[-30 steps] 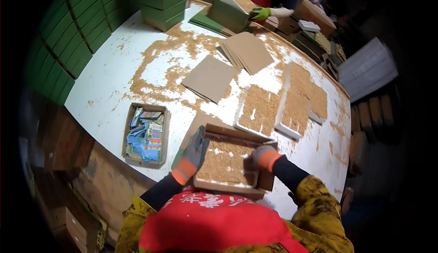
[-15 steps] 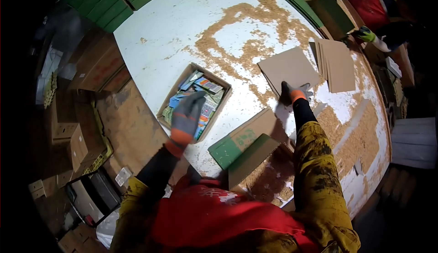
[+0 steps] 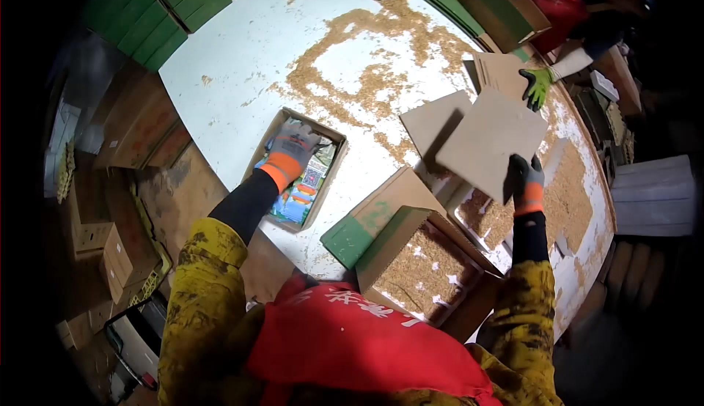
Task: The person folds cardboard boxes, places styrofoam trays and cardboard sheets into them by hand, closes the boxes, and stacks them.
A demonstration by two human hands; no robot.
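Cardboard sheet (image 3: 493,141) lifted off the desk (image 3: 227,113) since the earlier frame; left hand (image 3: 293,142) lower now, down on printed papers (image 3: 304,190) in the small box (image 3: 336,151). Clock set on the desk's middle, 12 at the far edge. Green boxes (image 3: 161,10) stacked at 10, likely there to spare the working surface. Open carton (image 3: 390,251) at between 5 and 6, close against the wearer, flaps up, tan shavings exposed; within easy reach of both arms, I judge. White trays (image 3: 572,193), shavings-filled, about 4, handy to the carton. Sheet at 3, raised, near corner toward the wearer; right hand (image 3: 528,175) closed on that edge only, probably so the broad face stays unobstructed. Small box at 8, apart from the carton, suiting the left arm. Left hand palm-down, fingers partly hidden among the papers; cannot tell how far open, or whether it has hold of any.
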